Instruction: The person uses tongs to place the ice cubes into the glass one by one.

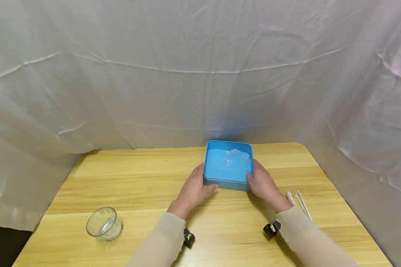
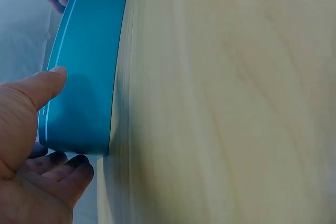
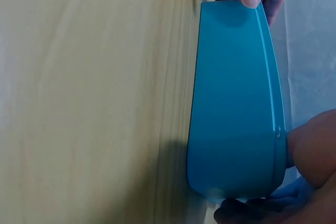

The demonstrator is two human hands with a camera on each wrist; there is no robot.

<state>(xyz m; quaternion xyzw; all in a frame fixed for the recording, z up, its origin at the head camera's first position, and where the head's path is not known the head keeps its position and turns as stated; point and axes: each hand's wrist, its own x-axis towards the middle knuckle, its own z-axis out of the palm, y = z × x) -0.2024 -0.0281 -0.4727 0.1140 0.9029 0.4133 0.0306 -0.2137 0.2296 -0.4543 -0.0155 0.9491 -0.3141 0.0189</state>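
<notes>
Both hands grasp a blue box: the left hand [image 1: 193,187] holds its left side, with the thumb against the front wall, and the right hand [image 1: 263,183] grips the right side, its thumb over the rim. The blue box [image 1: 225,184] is at the far side of the table, right of the middle, with its open top facing up; whether its base fully rests on the wood I cannot tell. Small clear pieces [image 1: 234,152] lie inside, most towards the back and the right wall.

Well apart from the box, a clear glass [image 1: 113,230] stands upright at the near left. White tongs [image 1: 302,205] lie on the right, their two tips pointing away from the person; the right sleeve [image 1: 312,239] lies across the view of their near end. The left sleeve [image 1: 162,237] is pale too, and a black wrist camera [image 1: 188,238] shows by it, with another by the right cuff.

Under everything is a table [image 1: 147,185] of yellowish wood with long streaks of grain. Behind it and along both sides hangs a creased, silvery-grey curtain [image 1: 153,92], close behind the box. A dark patch shows below its lower left edge.
</notes>
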